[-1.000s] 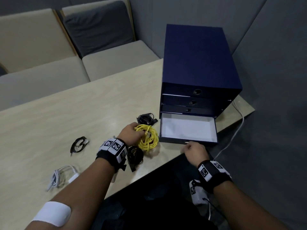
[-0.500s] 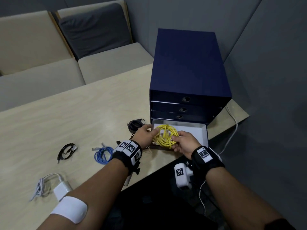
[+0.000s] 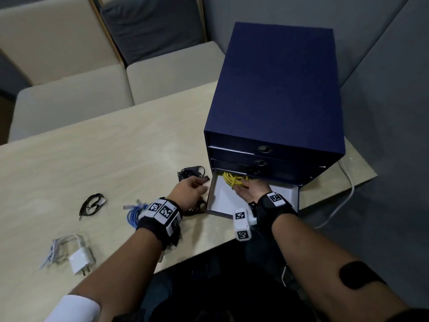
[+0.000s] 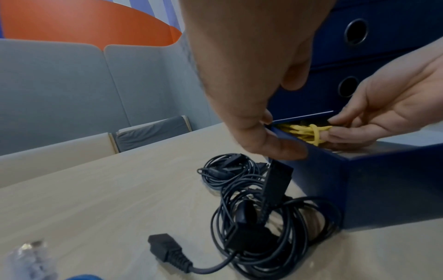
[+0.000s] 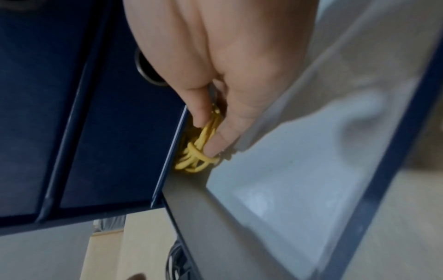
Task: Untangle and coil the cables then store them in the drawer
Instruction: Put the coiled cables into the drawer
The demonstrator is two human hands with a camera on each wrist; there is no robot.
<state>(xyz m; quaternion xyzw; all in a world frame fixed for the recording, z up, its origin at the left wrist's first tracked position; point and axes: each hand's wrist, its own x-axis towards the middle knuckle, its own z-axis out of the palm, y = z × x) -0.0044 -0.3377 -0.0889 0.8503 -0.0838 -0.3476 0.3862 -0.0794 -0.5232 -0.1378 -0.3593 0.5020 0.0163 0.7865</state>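
A white charger with its thin white cable lies near the front edge of the counter, on the left. A bit farther in sits a small black cable, and to its right a blue cable peeks out from under the left wrist band.

The left hand is over the counter, just beside the left wall of the open drawer. Its fingers are curled, with the thumb against the drawer's rim. I cannot tell if it truly grips the rim. Under this hand lies a big black cable in a loose coil with a chunky plug, right next to the drawer. Just past it lies another black bundle.

The right hand reaches into the drawer, palm up. Its fingers pinch the yellow cable, which is wound in a coil. The coil is inside the drawer, at the back left, partly tucked under the shut drawer above it.

The drawer is the bottom one in a dark blue box that stands on the counter's right end. A white cord runs down past the counter's edge on the right. Behind the counter are beige seats with a grey cushion.
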